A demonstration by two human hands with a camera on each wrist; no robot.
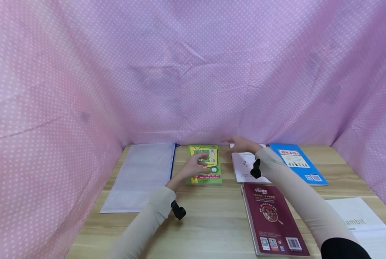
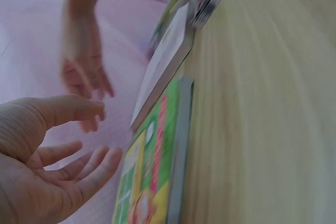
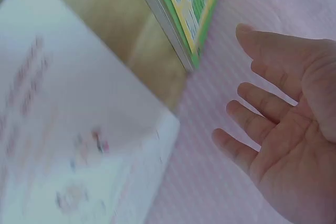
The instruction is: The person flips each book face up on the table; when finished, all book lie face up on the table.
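A green book point(image 1: 217, 176) with a yellow title panel lies flat near the back of the table. Over it hovers my left hand point(image 1: 193, 166), fingers loosely spread and holding nothing; the left wrist view shows the palm point(image 2: 37, 182) beside the green cover point(image 2: 168, 161). To the right is a book with a pale cover point(image 1: 243, 167), partly covered from sight by my right forearm. My right hand point(image 1: 241, 144) hangs above that book's far end, reaching toward the green one. In the right wrist view its fingers point(image 3: 257, 124) are relaxed, with nothing between them.
A translucent zip pouch point(image 1: 141, 176) lies at the left. At the back right is a blue book point(image 1: 309, 169). A maroon book point(image 1: 273, 223) lies nearer the front, with a white booklet point(image 1: 371, 223) to its right. Pink dotted cloth point(image 1: 193, 90) hangs behind the table.
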